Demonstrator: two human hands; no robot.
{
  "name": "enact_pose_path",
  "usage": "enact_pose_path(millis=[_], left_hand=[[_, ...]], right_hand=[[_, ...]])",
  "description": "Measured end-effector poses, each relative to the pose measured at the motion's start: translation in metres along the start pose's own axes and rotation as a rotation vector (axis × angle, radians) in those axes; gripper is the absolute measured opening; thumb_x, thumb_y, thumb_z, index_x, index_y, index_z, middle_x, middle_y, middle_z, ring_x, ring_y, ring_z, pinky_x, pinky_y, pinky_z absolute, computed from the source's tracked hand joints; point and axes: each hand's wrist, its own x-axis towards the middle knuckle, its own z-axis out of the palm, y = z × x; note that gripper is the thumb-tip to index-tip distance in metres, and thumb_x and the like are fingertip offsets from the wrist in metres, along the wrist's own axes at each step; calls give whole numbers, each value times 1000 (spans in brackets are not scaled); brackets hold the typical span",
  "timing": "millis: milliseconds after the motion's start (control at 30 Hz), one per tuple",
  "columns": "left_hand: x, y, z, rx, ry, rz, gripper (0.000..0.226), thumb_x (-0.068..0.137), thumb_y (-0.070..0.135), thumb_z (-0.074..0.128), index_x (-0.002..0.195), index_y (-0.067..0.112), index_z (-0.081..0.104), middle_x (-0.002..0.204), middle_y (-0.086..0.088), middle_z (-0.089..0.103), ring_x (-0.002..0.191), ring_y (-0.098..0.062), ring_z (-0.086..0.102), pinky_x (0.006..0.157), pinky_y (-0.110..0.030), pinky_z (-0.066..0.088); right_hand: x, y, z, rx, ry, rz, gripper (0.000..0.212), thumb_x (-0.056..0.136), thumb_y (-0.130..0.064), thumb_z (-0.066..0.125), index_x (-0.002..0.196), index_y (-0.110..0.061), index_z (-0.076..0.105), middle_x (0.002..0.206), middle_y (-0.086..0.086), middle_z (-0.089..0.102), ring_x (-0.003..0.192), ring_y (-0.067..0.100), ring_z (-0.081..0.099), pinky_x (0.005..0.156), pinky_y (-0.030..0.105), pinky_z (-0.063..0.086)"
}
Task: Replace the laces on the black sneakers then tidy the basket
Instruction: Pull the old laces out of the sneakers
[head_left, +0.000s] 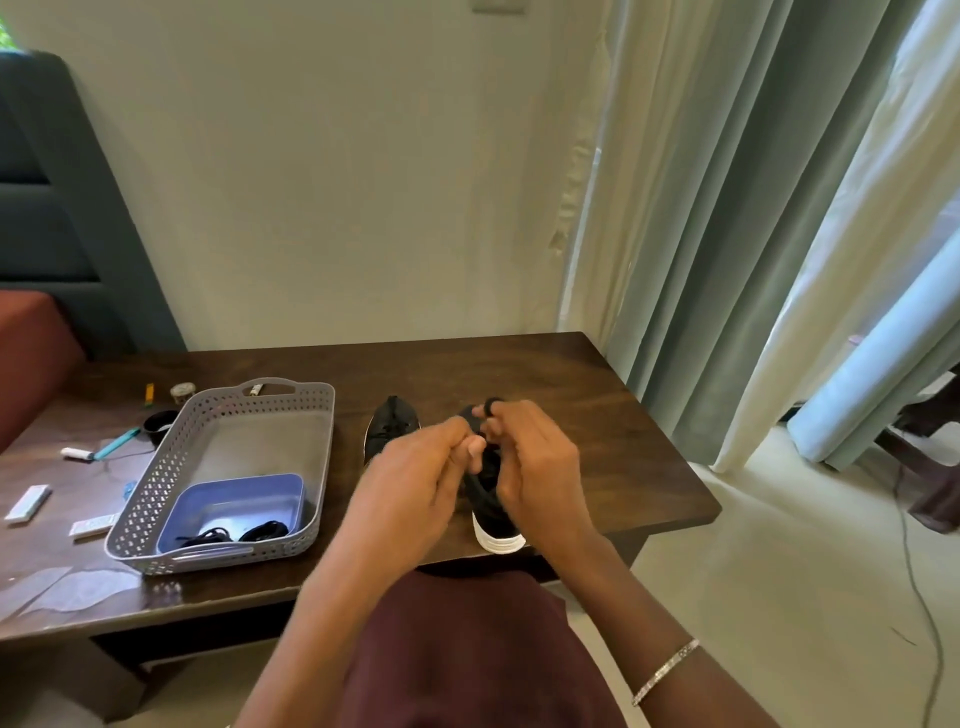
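Two black sneakers stand on the dark wooden table (571, 395). The right sneaker (493, 514) has a white heel sole and points away from me. My left hand (415, 478) and my right hand (535, 457) meet above it, both pinching its black lace (493, 402), which loops over a right fingertip. The left sneaker (390, 426) sits just behind my left hand, partly hidden. A grey perforated basket (291, 395) on the left holds a blue tub (234, 493) with coiled black laces (260, 531) inside.
Small items lie left of the basket: a teal pen (117, 442), white boxes (27, 503), a black cap (160, 423), a watch (183, 389). Curtains (727, 260) hang at the right. A cable (914, 571) trails on the floor.
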Motion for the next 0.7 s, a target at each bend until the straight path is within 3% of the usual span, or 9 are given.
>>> enact_pose_path(millis=[67, 167, 233, 333, 400, 467, 533, 600, 700], left_hand=[[7, -7, -15, 54, 18, 15, 34, 100, 48, 34, 80, 28, 53, 69, 13, 55, 70, -7, 54, 59, -23, 42], [16, -15, -31, 63, 31, 12, 29, 102, 41, 39, 80, 27, 54, 71, 12, 57, 72, -8, 54, 61, -18, 40], [22, -17, -33, 11, 50, 22, 27, 103, 32, 43, 81, 24, 56, 71, 10, 58, 70, -11, 54, 60, -17, 38], [27, -21, -19, -136, 80, -7, 25, 104, 26, 44, 83, 22, 57, 73, 6, 60, 66, -14, 54, 57, -18, 38], [26, -24, -2, -260, 77, -51, 25, 104, 27, 43, 82, 23, 56, 70, 6, 57, 62, -11, 51, 56, -22, 38], [19, -24, 19, -342, 44, -82, 27, 103, 31, 41, 88, 17, 59, 73, 4, 59, 64, -12, 53, 57, -26, 42], [11, -20, 36, -408, -8, -120, 32, 102, 35, 42, 96, 11, 62, 79, -1, 64, 66, -18, 57, 60, -34, 45], [2, -15, 47, -432, -66, -114, 33, 101, 41, 41, 91, 16, 60, 75, 4, 61, 63, -13, 54, 58, -34, 44], [-4, -14, 50, -357, -128, -93, 37, 100, 51, 35, 85, 24, 55, 76, 8, 61, 68, -14, 59, 65, -47, 50]], right_hand=[[-8, 2, -4, 9, -150, -30, 14, 98, -5, 50, 104, -4, 63, 96, 5, 62, 84, 16, 59, 73, 34, 51], [-12, -7, -16, 195, -292, 77, 22, 104, -19, 42, 97, -12, 62, 90, -3, 61, 81, 13, 57, 72, 35, 48], [-5, -16, -26, 413, -370, 243, 25, 103, -21, 44, 91, -12, 65, 77, -1, 58, 69, 16, 54, 63, 34, 44], [13, -32, -42, 1003, -474, 640, 26, 102, -19, 46, 90, -4, 63, 66, 5, 44, 58, 16, 39, 58, 25, 33], [26, -40, -46, 1401, -431, 834, 23, 103, -16, 45, 92, -3, 61, 69, 3, 43, 59, 11, 39, 59, 20, 36], [36, -42, -43, 1625, -244, 927, 21, 101, -18, 47, 96, -5, 62, 72, 2, 48, 61, 10, 46, 66, 22, 42], [43, -40, -34, 1627, -8, 954, 21, 100, -20, 51, 101, -4, 65, 75, 3, 56, 64, 11, 54, 71, 25, 47], [46, -36, -22, 1475, 166, 918, 23, 99, -18, 54, 104, 0, 67, 79, 7, 64, 72, 16, 62, 72, 27, 53], [38, -27, -7, 1062, 182, 728, 21, 101, -15, 55, 104, -1, 70, 83, 10, 70, 80, 22, 68, 80, 36, 56]])
